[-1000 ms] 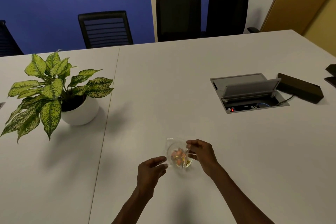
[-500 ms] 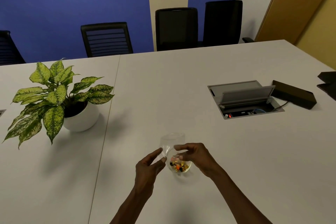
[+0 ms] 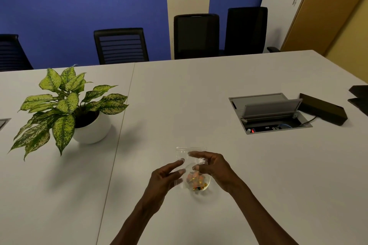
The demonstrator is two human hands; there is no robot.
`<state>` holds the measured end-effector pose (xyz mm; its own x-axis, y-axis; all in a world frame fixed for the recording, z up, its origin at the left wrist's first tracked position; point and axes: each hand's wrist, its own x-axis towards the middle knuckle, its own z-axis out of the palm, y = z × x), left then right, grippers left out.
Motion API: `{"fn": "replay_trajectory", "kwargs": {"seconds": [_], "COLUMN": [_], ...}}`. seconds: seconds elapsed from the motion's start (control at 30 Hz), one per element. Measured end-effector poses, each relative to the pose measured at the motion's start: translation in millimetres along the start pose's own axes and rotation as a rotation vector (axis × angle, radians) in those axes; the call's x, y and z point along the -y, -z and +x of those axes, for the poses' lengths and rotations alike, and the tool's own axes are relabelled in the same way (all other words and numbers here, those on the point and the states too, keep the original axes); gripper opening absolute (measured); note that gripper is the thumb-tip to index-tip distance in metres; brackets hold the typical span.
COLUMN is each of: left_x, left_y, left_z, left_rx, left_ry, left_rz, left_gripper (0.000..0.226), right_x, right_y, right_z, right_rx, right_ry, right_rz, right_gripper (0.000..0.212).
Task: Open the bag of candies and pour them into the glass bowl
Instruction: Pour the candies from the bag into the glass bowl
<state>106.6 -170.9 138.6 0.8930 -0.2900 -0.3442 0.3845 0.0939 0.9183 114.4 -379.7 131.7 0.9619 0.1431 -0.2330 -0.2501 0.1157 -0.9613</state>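
A small clear zip bag (image 3: 191,155) hangs upright and looks empty, just above a small glass bowl (image 3: 208,182) on the white table. Orange, yellow and dark candies (image 3: 196,182) lie in the bowl. My right hand (image 3: 214,169) pinches the bag's right side between thumb and fingers. My left hand (image 3: 165,177) holds the bag's left edge with its fingers stretched along the plastic. The bag's lower part hides some of the bowl's near-left rim.
A potted plant (image 3: 69,105) in a white pot stands at the left. An open cable box (image 3: 268,113) is set into the table at the right, with a black device (image 3: 322,111) beside it. Black chairs (image 3: 196,36) line the far edge.
The bag has gone from tipped over the bowl to upright and flat between both hands. The candies that were in the bag now lie in the bowl.
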Motion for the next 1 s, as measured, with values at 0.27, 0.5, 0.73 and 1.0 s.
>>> {"fn": "replay_trajectory", "kwargs": {"seconds": [0.27,0.5,0.73,1.0], "left_x": [-4,3,3,6], "left_y": [1,7,10,16], "left_z": [3,4,4,-1], "left_rx": [-0.069,-0.043,-0.009,-0.114], "left_ry": [-0.093,-0.106,-0.117,-0.11], "left_rz": [0.035,0.026,-0.002,0.021], "left_gripper": [0.044,0.058,0.068,0.05], "right_x": [7,4,6,6], "right_y": [-1,2,1,-9], "right_z": [-4,0,4,-6], "right_rx": [-0.012,-0.039,-0.047,-0.071], "right_ry": [-0.011,0.026,0.029,0.002], "right_rz": [-0.036,-0.064,-0.087,-0.216], "right_gripper": [0.041,0.052,0.061,0.043]}}
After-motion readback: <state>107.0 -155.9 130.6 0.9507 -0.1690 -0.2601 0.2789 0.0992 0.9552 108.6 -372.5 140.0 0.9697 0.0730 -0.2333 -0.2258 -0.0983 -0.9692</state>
